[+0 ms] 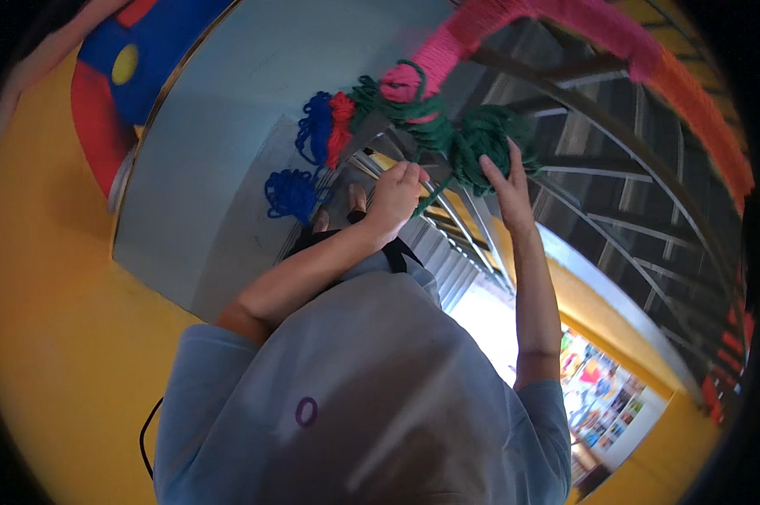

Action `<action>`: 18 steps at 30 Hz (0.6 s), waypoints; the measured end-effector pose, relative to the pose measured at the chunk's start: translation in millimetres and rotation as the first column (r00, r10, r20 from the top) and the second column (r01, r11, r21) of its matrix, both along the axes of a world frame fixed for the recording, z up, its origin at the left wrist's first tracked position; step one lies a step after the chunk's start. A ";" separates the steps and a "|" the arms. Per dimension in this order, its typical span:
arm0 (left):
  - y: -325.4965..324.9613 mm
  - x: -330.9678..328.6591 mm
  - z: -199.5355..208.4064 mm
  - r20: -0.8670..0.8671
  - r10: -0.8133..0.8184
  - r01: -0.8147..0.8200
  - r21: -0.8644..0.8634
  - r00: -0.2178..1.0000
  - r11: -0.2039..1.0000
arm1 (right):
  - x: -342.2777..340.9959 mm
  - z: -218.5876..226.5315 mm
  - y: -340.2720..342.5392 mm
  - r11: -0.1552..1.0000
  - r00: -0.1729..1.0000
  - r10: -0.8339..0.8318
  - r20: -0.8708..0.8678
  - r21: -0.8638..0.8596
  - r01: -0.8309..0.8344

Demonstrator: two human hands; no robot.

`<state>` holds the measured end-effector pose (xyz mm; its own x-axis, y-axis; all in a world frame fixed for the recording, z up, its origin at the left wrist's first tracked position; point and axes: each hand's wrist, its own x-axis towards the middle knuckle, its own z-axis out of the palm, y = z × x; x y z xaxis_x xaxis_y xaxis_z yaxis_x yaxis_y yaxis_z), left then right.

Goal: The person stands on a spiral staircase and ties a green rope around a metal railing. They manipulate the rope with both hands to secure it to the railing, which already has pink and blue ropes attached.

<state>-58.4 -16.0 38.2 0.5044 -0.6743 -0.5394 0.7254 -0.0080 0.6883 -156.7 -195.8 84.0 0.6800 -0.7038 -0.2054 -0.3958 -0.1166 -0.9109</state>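
A thick skein of dark green yarn [477, 151] is gripped by my right hand [509, 187], fingers curled around its near right side. My left hand [395, 200] is closed, a little to the left and lower, at a green strand that slants down from the skein. Green coils [426, 126] wrap the end of a curved handrail [489, 21], which is covered in pink yarn there and orange yarn farther along. Left of the coils hang a red yarn bundle [339, 126] and a blue yarn bundle [315, 126]. Another blue bundle [291, 195] sits lower.
Dark metal stair railings [594, 164] fill the right side. A pale grey-blue wall panel [203, 160] stands at left beside a yellow wall [52, 303]. My feet [356, 199] show below my hands. At lower right is a board of colourful pictures [603, 391].
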 end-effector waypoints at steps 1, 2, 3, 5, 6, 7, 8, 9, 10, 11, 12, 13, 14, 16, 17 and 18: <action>5.3 2.9 -5.8 0.016 0.003 -0.002 -0.001 1.000 1.000 | 19.3 6.2 9.5 0.998 0.997 0.057 -0.060 -0.021 -0.059; 5.9 2.2 -11.5 0.048 0.061 -0.059 -0.040 0.997 0.997 | 27.2 7.6 1.9 0.961 0.968 0.090 -0.235 -0.234 -0.146; 5.5 0.3 -16.5 0.065 0.063 -0.061 -0.035 0.996 0.998 | 34.0 11.1 1.8 0.899 0.954 0.105 -0.281 -0.384 -0.212; 4.7 -3.1 -21.9 0.093 0.063 -0.061 -0.025 0.994 0.998 | 38.4 24.4 11.1 0.690 0.926 0.113 -0.360 -0.642 -0.334; 4.8 -2.5 -24.5 0.086 0.068 -0.067 -0.011 0.994 0.998 | 37.5 27.0 16.5 0.590 0.904 0.126 -0.407 -0.702 -0.399; 5.6 -1.9 -23.6 0.020 0.085 -0.084 -0.053 0.996 0.995 | 37.1 32.5 28.7 0.370 0.918 0.123 -0.377 -0.841 -0.395; 7.6 -2.3 -20.1 -0.048 0.098 -0.102 -0.098 0.994 0.990 | 34.3 35.2 33.7 0.446 0.899 0.192 -0.393 -0.781 -0.437; 9.6 -3.8 -16.4 -0.114 0.106 -0.122 -0.142 0.988 0.982 | 32.9 34.8 37.1 0.514 0.877 0.259 -0.405 -0.711 -0.480; 12.6 -6.0 -7.7 -0.118 0.097 -0.112 -0.125 0.988 0.986 | 29.4 25.3 44.0 0.827 0.913 0.278 -0.297 -0.409 -0.385; 15.0 -7.4 -3.2 -0.221 0.088 -0.127 -0.167 0.971 0.978 | 27.5 14.4 53.8 0.970 0.951 0.237 -0.196 -0.003 -0.243; 16.9 -7.1 0.4 -0.279 0.093 -0.145 -0.172 0.956 0.974 | 35.0 9.7 60.2 0.970 0.950 0.223 -0.218 0.148 -0.194; 17.5 -5.7 4.2 -0.334 0.095 -0.162 -0.180 0.938 0.970 | 46.3 8.7 67.9 0.942 0.961 0.222 -0.167 0.291 -0.167; 19.4 -5.0 5.3 -0.380 0.090 -0.179 -0.205 0.920 0.962 | 53.7 4.7 68.9 0.867 0.980 0.168 -0.107 0.490 -0.095; 28.2 -4.1 6.0 -0.469 0.066 -0.203 -0.248 0.881 0.947 | 60.3 0.4 69.3 0.707 0.995 0.093 -0.036 0.706 -0.041; 32.5 -3.9 6.9 -0.482 0.031 -0.189 -0.284 0.876 0.940 | 60.5 -0.3 69.6 0.668 0.996 0.086 -0.011 0.742 -0.049; 37.0 -3.7 7.8 -0.494 -0.006 -0.175 -0.320 0.869 0.931 | 58.5 -0.4 70.0 0.627 0.997 0.075 0.013 0.776 -0.058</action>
